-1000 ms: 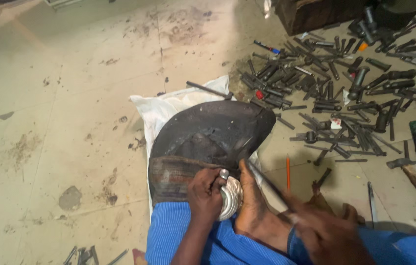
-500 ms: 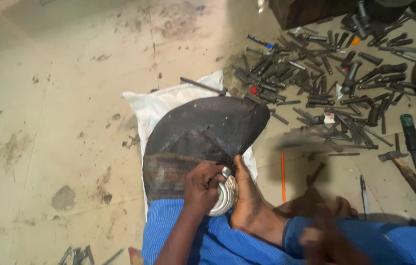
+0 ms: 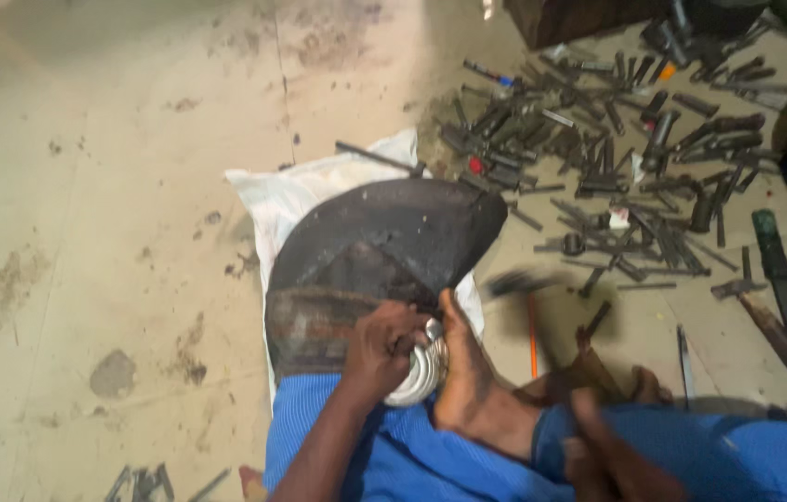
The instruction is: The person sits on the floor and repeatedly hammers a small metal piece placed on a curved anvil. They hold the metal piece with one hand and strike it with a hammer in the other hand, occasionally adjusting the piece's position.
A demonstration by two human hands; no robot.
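Note:
A dark, curved, worn sheet [image 3: 384, 242] lies on a white sack [image 3: 291, 200] on the floor. My left hand [image 3: 382, 349] grips a shiny ribbed metal piece [image 3: 421, 374] against the sheet's near edge. My bare foot [image 3: 466, 390] rests beside it, toes on the sheet. My right hand [image 3: 598, 446], blurred at the lower right, is closed on the wooden handle of a hammer; its blurred dark head [image 3: 516, 282] hangs just right of the sheet. My legs are in blue trousers [image 3: 431, 465].
A heap of several dark metal punches, bolts and bits [image 3: 616, 158] covers the floor at the upper right. A thin orange tool [image 3: 533, 335], a long dark blade [image 3: 774, 265] and a small hammer [image 3: 737, 286] lie to the right. A dark wooden box [image 3: 579, 19] stands at the top.
My right hand has drawn back to the lower right and the hammer head now shows beside the sheet. My left hand stays on the metal piece.

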